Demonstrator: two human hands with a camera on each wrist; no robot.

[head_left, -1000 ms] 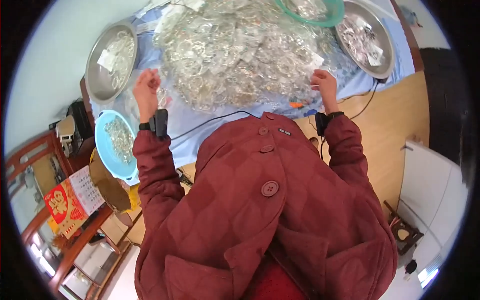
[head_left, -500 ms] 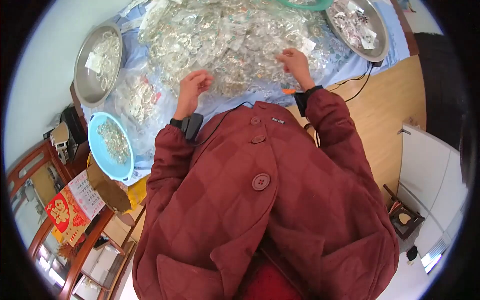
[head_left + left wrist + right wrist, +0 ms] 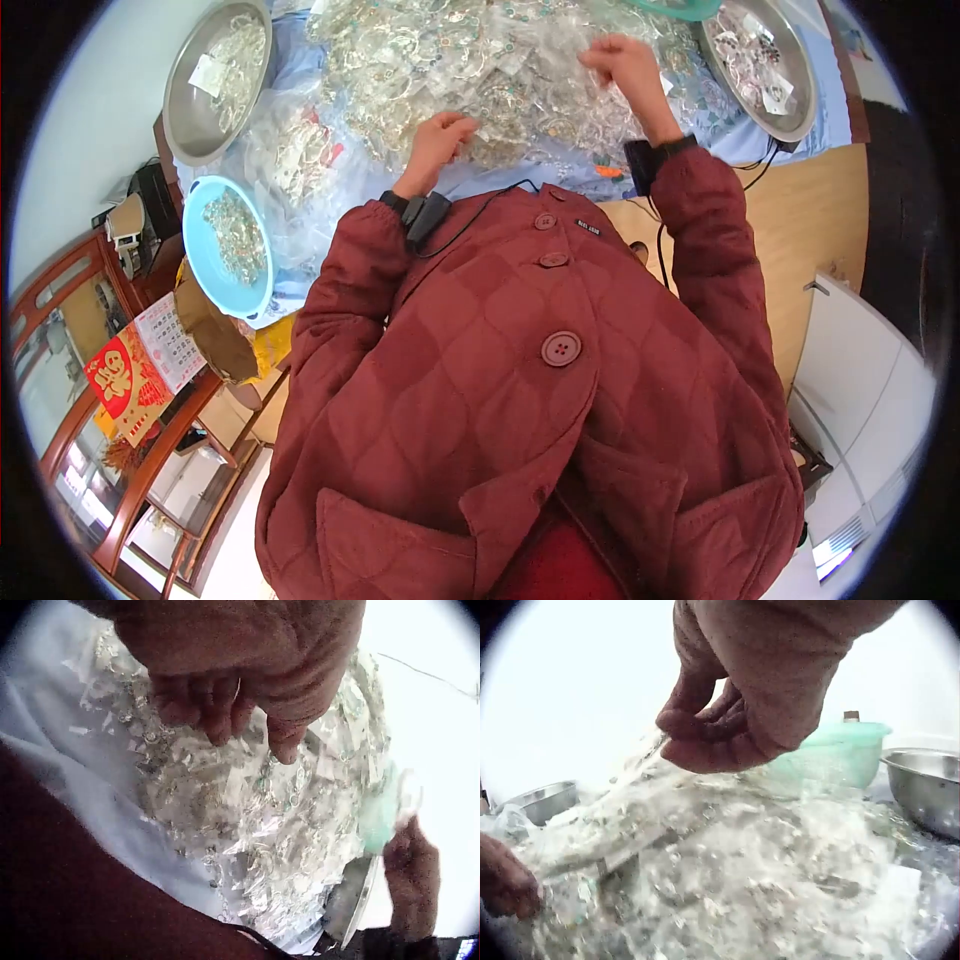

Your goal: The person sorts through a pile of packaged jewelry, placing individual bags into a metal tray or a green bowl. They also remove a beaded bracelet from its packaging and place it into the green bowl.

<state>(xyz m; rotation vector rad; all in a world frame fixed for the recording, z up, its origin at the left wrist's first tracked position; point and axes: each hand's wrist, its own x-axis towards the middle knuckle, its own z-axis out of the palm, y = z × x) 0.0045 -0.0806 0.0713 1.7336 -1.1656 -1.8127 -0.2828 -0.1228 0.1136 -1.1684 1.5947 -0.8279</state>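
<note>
A wide heap of clear plastic packets with silvery jewellery [image 3: 400,85] covers the blue cloth. My left hand [image 3: 438,148] is at the heap's near edge; in the left wrist view the same hand [image 3: 247,652] has its fingers loosely bent over the packets, with no held item visible. Farther up and to the right, my right hand [image 3: 630,75] is over the heap. The right wrist view shows that hand [image 3: 757,690] pinching a clear packet [image 3: 649,756] between thumb and fingers, its contents blurred.
Steel bowls with packets flank the heap at left [image 3: 187,110] and right [image 3: 797,110]. A green basket [image 3: 690,8] lies beyond it; a light-blue basin [image 3: 203,250] sits at the left edge. Cables hang near the right sleeve.
Both hands have come inward from the heap's sides. The right hand has since moved farther from my body and pinches a packet; the left has shifted right. The head view has shifted too.
</note>
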